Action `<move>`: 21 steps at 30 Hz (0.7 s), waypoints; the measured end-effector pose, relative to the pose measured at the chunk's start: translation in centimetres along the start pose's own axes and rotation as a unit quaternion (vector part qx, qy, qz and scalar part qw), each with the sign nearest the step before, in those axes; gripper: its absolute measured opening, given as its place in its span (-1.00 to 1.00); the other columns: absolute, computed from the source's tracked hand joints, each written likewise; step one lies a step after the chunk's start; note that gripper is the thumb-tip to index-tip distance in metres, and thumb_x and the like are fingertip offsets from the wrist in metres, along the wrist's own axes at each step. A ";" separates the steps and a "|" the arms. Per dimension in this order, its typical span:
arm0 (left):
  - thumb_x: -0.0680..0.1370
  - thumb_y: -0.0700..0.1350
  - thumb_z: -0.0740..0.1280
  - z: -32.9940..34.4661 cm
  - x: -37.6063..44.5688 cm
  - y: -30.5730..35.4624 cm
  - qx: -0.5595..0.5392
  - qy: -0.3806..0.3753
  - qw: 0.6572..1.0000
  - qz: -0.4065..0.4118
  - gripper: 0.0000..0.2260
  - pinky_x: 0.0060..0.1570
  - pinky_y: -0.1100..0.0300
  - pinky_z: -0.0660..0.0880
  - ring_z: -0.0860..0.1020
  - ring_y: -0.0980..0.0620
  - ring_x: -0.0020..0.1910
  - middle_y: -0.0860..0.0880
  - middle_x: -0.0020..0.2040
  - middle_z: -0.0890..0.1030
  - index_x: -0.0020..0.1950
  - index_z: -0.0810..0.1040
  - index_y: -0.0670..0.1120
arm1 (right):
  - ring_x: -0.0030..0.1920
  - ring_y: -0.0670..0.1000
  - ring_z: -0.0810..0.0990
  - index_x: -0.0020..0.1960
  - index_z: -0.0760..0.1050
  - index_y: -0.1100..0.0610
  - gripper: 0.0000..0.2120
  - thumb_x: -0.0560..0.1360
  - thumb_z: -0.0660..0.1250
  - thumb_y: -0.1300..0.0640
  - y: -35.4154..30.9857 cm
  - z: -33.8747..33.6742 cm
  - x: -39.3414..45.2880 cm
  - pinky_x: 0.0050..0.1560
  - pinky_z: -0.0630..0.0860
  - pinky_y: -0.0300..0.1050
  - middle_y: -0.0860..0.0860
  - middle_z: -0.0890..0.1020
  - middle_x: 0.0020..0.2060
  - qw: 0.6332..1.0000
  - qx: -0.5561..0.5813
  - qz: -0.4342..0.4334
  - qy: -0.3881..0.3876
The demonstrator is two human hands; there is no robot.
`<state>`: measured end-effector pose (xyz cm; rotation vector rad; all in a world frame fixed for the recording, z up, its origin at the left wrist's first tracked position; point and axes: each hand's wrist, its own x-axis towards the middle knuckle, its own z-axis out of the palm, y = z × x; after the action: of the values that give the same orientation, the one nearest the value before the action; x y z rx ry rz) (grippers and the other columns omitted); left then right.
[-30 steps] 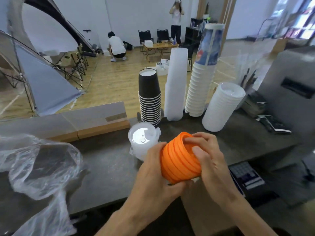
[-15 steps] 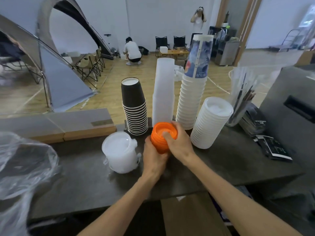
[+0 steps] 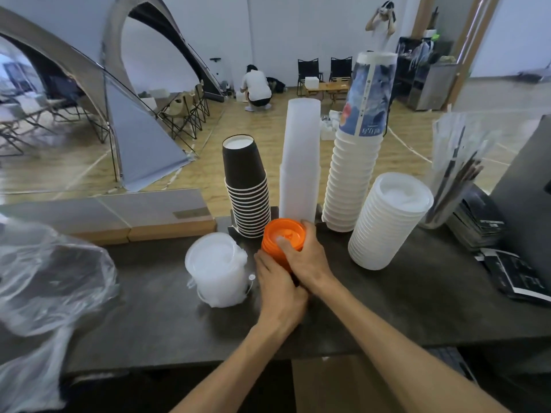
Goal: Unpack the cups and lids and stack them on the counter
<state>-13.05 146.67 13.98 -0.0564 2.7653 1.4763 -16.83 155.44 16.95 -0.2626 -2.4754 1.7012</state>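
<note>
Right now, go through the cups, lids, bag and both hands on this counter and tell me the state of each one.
Orange lids: stacked upright on the counter, gripped by both hands.
Left hand: curled round the stack's near side.
Right hand: curled over its top.
Black cups: nested, upside down.
Frosted cups: nested, upright column.
Printed cups: nested, upside down.
White lids: stacked, leaning.
Clear lids: stacked, in plastic wrap.
Plastic bag: crumpled.

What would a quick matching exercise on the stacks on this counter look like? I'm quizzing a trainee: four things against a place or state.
1 orange lids
2 black cups
3 plastic bag
4 printed cup

a crumpled at the counter's left end
b on top of the white cup stack
c gripped by both hands
d stacked upside down behind the clear lids

Pairs: 1-c, 2-d, 3-a, 4-b
</note>
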 end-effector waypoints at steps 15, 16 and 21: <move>0.15 0.43 0.52 -18.6 -2.5 -7.1 -0.072 0.070 0.994 0.046 0.16 0.41 -0.04 0.36 0.32 0.06 0.45 0.02 0.60 0.16 0.61 0.00 0.22 | 0.20 -0.05 0.44 0.50 0.23 -0.01 -0.34 0.52 0.39 -0.18 -2.3 7.0 -1.6 0.21 0.41 -0.08 -0.06 0.45 0.26 1.000 0.023 0.015 0.002; 0.12 0.43 0.52 -19.2 -2.3 -7.7 -0.075 0.050 0.995 0.046 0.17 0.41 -0.06 0.38 0.33 0.04 0.46 0.03 0.60 0.17 0.60 0.01 0.23 | 0.21 -0.02 0.46 0.50 0.23 -0.02 -0.34 0.51 0.39 -0.18 -2.7 7.9 -1.7 0.23 0.43 -0.05 -0.03 0.47 0.28 1.000 0.017 0.016 0.001; 0.31 0.17 0.58 -22.2 -2.1 -9.9 -0.068 0.054 0.993 0.074 -0.05 0.33 0.08 0.47 0.38 0.05 0.41 0.12 0.48 0.30 0.59 0.18 0.09 | 0.30 0.11 0.51 0.45 0.27 -0.01 -0.36 0.49 0.39 -0.22 -4.8 12.7 -1.3 0.32 0.46 0.13 0.06 0.52 0.31 1.000 0.000 0.020 -0.018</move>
<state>-10.35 122.83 18.14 0.0705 2.8026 1.7471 -18.45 141.87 16.91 -0.2868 -2.5122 1.7356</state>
